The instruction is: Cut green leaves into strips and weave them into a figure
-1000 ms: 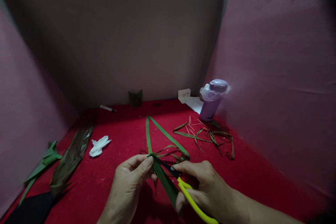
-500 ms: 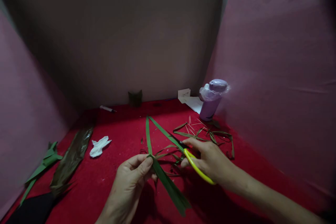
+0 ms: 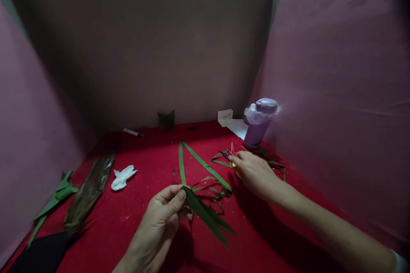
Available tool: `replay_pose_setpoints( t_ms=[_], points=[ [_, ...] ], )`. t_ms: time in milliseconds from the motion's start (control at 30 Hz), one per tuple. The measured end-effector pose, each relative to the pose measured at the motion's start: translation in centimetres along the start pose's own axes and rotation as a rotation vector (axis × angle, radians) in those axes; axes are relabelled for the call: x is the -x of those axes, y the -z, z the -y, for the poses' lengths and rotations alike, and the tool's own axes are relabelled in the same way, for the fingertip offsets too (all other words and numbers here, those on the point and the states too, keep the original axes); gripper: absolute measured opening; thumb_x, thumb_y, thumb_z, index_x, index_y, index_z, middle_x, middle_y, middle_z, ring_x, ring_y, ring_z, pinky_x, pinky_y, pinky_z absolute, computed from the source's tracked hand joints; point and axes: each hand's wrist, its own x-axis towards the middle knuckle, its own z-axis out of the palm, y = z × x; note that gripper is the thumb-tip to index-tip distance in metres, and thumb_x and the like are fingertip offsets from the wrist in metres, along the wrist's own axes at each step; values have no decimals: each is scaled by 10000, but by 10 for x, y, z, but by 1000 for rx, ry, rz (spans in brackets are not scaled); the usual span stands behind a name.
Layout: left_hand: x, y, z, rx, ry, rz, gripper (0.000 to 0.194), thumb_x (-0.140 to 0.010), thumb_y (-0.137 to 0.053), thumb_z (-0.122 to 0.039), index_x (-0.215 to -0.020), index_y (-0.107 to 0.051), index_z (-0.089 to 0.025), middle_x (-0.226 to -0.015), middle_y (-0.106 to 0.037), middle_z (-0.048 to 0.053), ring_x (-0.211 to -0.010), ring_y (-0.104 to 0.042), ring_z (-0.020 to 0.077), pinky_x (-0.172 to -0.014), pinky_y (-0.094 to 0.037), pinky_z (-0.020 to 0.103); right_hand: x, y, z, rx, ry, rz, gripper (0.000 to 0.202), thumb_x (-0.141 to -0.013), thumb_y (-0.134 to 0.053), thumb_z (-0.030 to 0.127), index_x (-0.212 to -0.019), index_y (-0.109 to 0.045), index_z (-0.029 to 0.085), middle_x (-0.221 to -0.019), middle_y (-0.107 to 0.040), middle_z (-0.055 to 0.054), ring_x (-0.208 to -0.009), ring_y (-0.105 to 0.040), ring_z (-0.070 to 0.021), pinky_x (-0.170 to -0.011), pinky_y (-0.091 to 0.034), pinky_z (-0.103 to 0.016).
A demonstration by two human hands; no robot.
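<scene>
My left hand [image 3: 160,217] pinches a green leaf piece [image 3: 203,215] between thumb and fingers; its split, blurred end points toward me on the right. A narrow green leaf strip [image 3: 200,162] runs from behind those fingertips out over the red cloth, bends sharply and comes back to the right. My right hand [image 3: 256,177] is closed around scissors [image 3: 225,155] with dark blades and a yellow handle, mostly hidden under the palm. The hand is low over the scattered toothpicks [image 3: 232,147] and partly covers them. Thin brownish leaf scraps [image 3: 208,187] lie between the hands.
A lilac tumbler [image 3: 256,130] wrapped in clear plastic stands at the back right, beside white papers [image 3: 237,127]. Leftward lie a crumpled tissue [image 3: 123,178], a long brown leaf bundle [image 3: 91,192], a folded green leaf shape [image 3: 57,194] and a syringe [image 3: 132,132]. Walls enclose three sides.
My right hand has carried the scissors away from the green strip, forward and right to the toothpicks. The leaf piece in my left hand has swung slightly upward.
</scene>
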Motion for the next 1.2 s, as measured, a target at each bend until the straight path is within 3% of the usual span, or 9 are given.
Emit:
replay_pose_setpoints(
  t_ms=[33, 67, 133, 267, 433, 600, 900, 1067, 1200],
  points=[
    [0, 0, 0, 4, -3, 1, 139, -618, -772, -222, -670, -680, -131, -615, -636, 12, -572, -568, 105, -548, -463, 212, 5, 2, 13, -95, 44, 13, 271, -929, -378, 299, -1069, -586, 195, -932, -602, -91, -829, -561, -191, -701, -399, -302],
    [-1, 1, 0, 9, -3, 2, 142, -615, -774, -221, -676, -681, -132, -617, -637, 10, -581, -573, 107, -570, -473, 217, 10, 3, 25, -401, 76, 70, 307, -948, -343, 350, -1075, -578, 200, -904, -608, -70, -806, -563, -172, -688, -416, -286],
    [-2, 2, 1, 16, -2, 7, 150, -616, -774, -222, -694, -683, -132, -639, -654, 18, -613, -593, 119, -632, -492, 239, 17, 2, 48, -916, 121, 315, 413, -931, -328, 481, -1048, -578, 174, -857, -605, -54, -760, -565, -157, -649, -441, -271],
    [-2, 2, 1, 4, 3, 50, 119, -672, -733, -232, -725, -682, -138, -689, -683, 40, -662, -619, 143, -691, -495, 267, 22, -1, 71, -1328, 30, 521, 505, -828, -456, 599, -929, -601, 126, -736, -567, -26, -626, -513, -114, -592, -408, -248],
    [-2, 1, 0, -13, 18, 42, 104, -689, -720, -232, -718, -678, -142, -662, -674, 31, -646, -627, 146, -693, -491, 276, 18, -1, 75, -1444, -107, 507, 376, -716, -691, 466, -840, -625, 117, -672, -541, 7, -578, -463, -73, -555, -347, -199],
    [-4, 0, 1, 5, 11, 18, 137, -643, -752, -242, -715, -683, -149, -691, -698, 52, -684, -648, 183, -695, -498, 302, 20, -5, 79, -1612, -227, 551, 432, -766, -579, 568, -831, -589, 140, -709, -589, -15, -606, -552, -101, -605, -413, -233],
    [-9, 7, 4, -15, -27, 6, 107, -731, -682, -226, -718, -666, -122, -660, -649, 29, -623, -588, 124, -638, -467, 243, 12, -18, 83, -1575, -140, 579, 390, -665, -729, 466, -752, -547, 132, -592, -474, 48, -471, -356, -42, -452, -239, -184],
    [-11, 7, 4, 7, -38, -30, 97, -749, -667, -223, -736, -657, -127, -673, -640, 20, -611, -565, 107, -613, -458, 231, 8, -27, 85, -1586, -150, 559, 412, -639, -746, 456, -791, -575, 113, -637, -514, 22, -499, -397, -53, -465, -271, -191],
    [-9, 6, 4, -15, -56, -13, 99, -748, -666, -221, -704, -646, -134, -604, -597, -3, -541, -523, 88, -550, -435, 205, 9, -31, 86, -1626, -129, 604, 391, -724, -681, 460, -898, -582, 124, -717, -556, 0, -530, -435, -53, -465, -257, -176]
  ],
)
